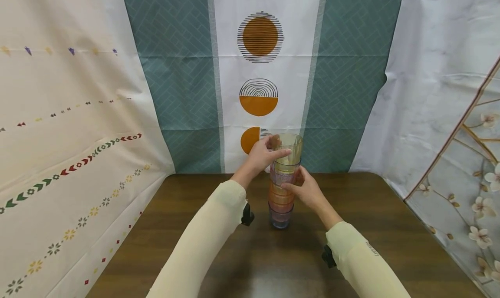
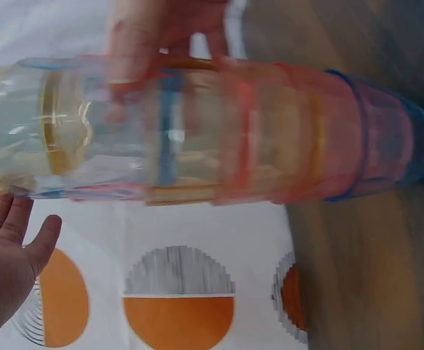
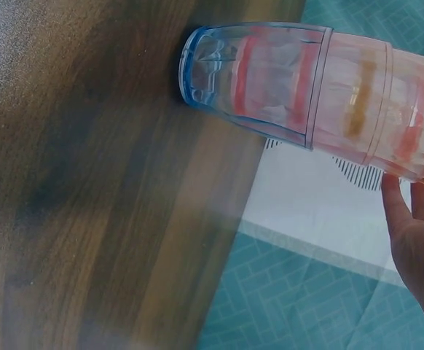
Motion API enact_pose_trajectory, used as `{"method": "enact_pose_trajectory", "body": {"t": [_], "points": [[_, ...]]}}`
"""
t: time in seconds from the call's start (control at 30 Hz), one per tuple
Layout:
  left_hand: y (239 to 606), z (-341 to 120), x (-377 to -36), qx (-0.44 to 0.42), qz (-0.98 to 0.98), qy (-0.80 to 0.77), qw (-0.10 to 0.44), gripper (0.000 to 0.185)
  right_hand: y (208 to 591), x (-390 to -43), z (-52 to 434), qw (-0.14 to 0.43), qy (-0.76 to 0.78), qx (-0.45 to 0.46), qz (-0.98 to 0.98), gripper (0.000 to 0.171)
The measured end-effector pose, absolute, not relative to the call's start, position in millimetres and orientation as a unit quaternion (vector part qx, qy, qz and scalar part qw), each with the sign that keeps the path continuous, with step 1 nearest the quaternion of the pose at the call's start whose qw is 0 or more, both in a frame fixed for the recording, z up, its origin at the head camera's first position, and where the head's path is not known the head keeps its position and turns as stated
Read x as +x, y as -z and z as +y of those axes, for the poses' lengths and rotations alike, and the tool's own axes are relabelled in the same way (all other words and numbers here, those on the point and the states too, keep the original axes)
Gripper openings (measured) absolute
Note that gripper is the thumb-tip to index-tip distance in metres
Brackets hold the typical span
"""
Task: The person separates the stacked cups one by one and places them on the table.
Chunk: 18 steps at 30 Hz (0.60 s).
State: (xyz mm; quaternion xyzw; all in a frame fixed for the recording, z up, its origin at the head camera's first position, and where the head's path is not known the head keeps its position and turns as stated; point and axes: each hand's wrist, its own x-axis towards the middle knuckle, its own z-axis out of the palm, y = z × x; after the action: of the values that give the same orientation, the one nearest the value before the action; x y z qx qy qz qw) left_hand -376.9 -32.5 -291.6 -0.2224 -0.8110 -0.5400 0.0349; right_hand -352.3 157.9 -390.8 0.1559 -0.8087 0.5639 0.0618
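A tall stack of tinted clear plastic cups (image 1: 280, 198) stands upright on the table, blue at its base, red and orange above, pale yellow on top. My left hand (image 1: 262, 155) is at the yellow top cup (image 1: 292, 152), fingers going behind its side. In the left wrist view the thumb (image 2: 48, 235) stands straight and apart from the cup wall. Lower down, my right hand (image 1: 308, 190) holds the stack, thumb in front and fingers round the right side. The right wrist view shows its fingers (image 3: 394, 200) against the cups; its thumb is out of frame there.
The dark wooden table (image 1: 187, 211) reaches back to a teal and white patterned cloth (image 1: 179, 94). Cream cloth (image 1: 78, 116) hangs at the left, and a floral cloth (image 1: 468, 194) at the right. A dark wrist device (image 1: 248, 214) sits by the left cuff.
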Motion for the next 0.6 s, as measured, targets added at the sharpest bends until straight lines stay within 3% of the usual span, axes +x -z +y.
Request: {"method": "enact_pose_trajectory", "body": {"t": [0.33, 0.6], "points": [[250, -50, -375, -0.254, -0.764, 0.589, 0.066, 0.068, 394, -355, 158, 0.071, -0.569, 0.163, -0.803, 0.077], [223, -84, -376, -0.224, -0.76, 0.603, 0.093, 0.065, 394, -356, 157, 0.068, -0.568, 0.162, -0.804, 0.077]]}}
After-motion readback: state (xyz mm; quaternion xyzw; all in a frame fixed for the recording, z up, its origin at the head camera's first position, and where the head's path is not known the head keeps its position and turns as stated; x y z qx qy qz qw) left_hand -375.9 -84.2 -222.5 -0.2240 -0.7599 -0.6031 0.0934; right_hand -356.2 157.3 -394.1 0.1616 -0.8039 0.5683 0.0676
